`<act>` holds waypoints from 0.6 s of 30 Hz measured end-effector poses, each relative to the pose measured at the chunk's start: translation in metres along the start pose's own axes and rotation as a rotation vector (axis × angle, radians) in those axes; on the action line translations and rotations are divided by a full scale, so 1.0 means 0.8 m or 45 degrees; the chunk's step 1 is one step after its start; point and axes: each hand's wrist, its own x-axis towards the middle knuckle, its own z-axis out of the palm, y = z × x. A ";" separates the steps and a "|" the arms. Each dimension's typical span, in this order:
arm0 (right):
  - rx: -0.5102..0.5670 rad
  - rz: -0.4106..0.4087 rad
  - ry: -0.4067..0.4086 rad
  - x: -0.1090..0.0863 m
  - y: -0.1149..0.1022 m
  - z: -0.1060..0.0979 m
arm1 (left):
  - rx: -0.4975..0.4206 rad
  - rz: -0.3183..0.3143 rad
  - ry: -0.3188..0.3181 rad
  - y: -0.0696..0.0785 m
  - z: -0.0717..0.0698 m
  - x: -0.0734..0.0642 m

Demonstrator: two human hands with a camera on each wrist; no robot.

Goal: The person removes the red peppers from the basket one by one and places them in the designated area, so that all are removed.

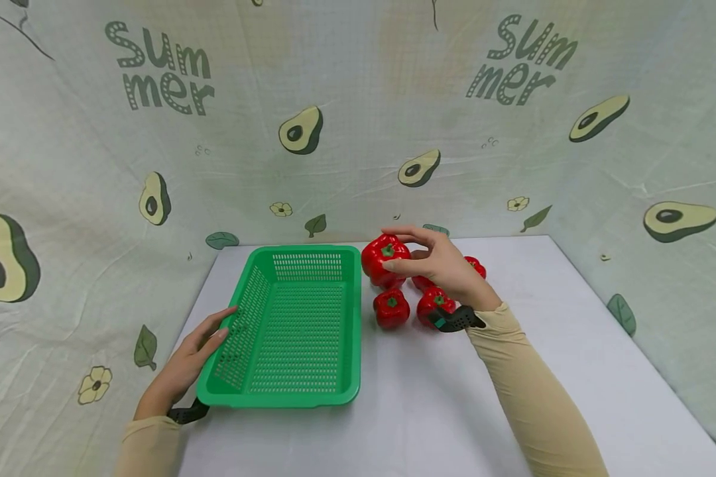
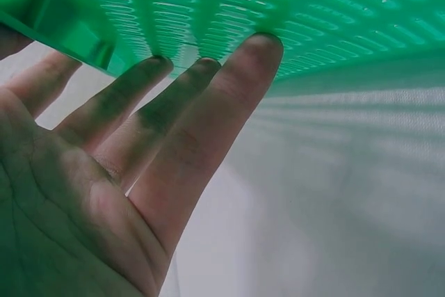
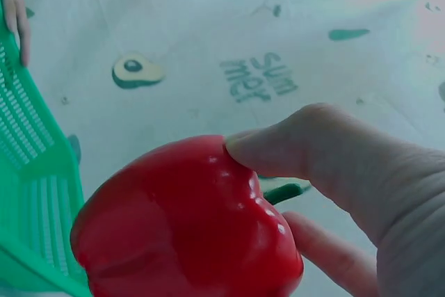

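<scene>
My right hand (image 1: 434,265) holds a red bell pepper (image 1: 374,262) between thumb and fingers, beside the far right corner of the green basket (image 1: 357,318). In the right wrist view the pepper's green stem (image 3: 284,193) points toward the palm. More red bell peppers sit on the table under and around this hand: one pepper (image 1: 392,309) in front, another pepper (image 1: 434,300) close to the wristband, and others partly hidden behind the hand. My left hand (image 1: 186,363) rests at the basket's left rim. Its fairly straight fingers (image 2: 201,137) touch the outer slotted wall.
The slotted basket stands on a white table (image 1: 429,404); no peppers show inside it. A cloth backdrop (image 1: 358,99) printed with avocados rises behind and at both sides. Black bands circle the left wrist (image 1: 189,412) and the right wrist (image 1: 456,320).
</scene>
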 end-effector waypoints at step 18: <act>-0.093 0.114 0.459 -0.060 0.053 -0.057 | -0.015 -0.015 0.020 -0.002 0.004 0.000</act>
